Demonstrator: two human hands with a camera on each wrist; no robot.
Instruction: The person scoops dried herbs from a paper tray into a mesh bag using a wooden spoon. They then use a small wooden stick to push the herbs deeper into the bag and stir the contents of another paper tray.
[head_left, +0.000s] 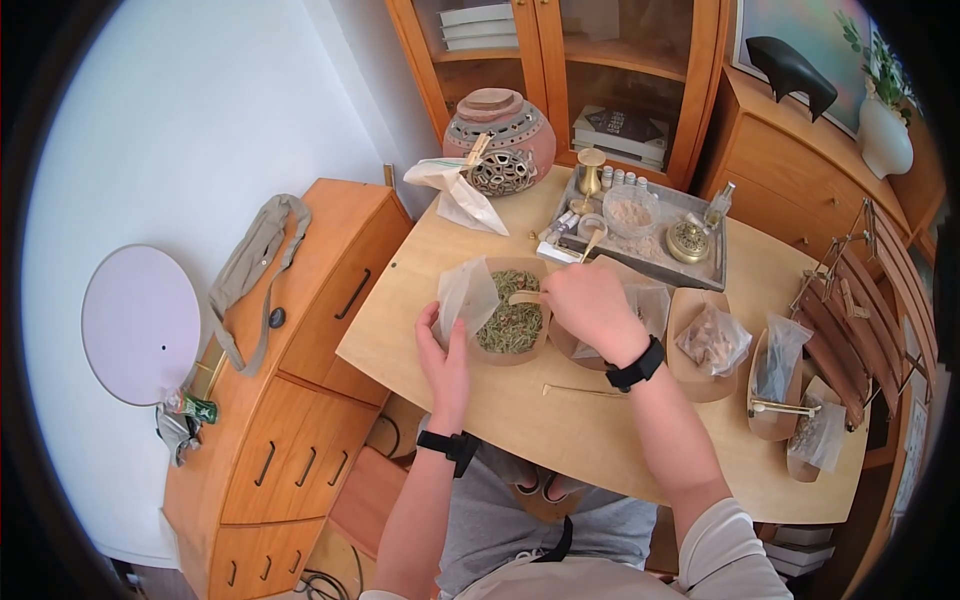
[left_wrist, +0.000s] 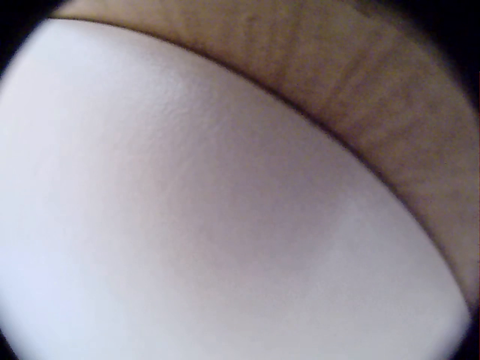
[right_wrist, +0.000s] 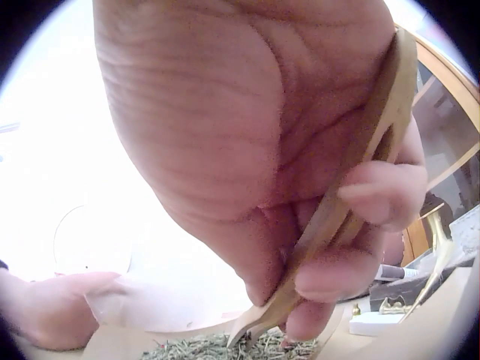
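My left hand point(head_left: 445, 372) holds a translucent bag point(head_left: 466, 298) between thumb and fingers, at the left side of a brown paper tray point(head_left: 541, 343) of dried green herbs point(head_left: 512, 325). Gripped in the curled fingers of my right hand point(head_left: 592, 308) are wooden tongs point(right_wrist: 322, 229), their tips down at the herbs point(right_wrist: 199, 347) in the right wrist view. That view also shows part of my left hand point(right_wrist: 52, 309) beside the bag point(right_wrist: 154, 304). A pale blurred surface point(left_wrist: 210, 202) fills most of the left wrist view, so the left fingers are hidden there.
Paper trays with bagged material point(head_left: 713, 340) line the table's right side. Behind them, a grey tray point(head_left: 655, 268) holds a glass bowl point(head_left: 631, 212) and brass pieces. A patterned pot point(head_left: 500, 130) stands at the back; a thin brass tool point(head_left: 580, 391) lies near the front edge.
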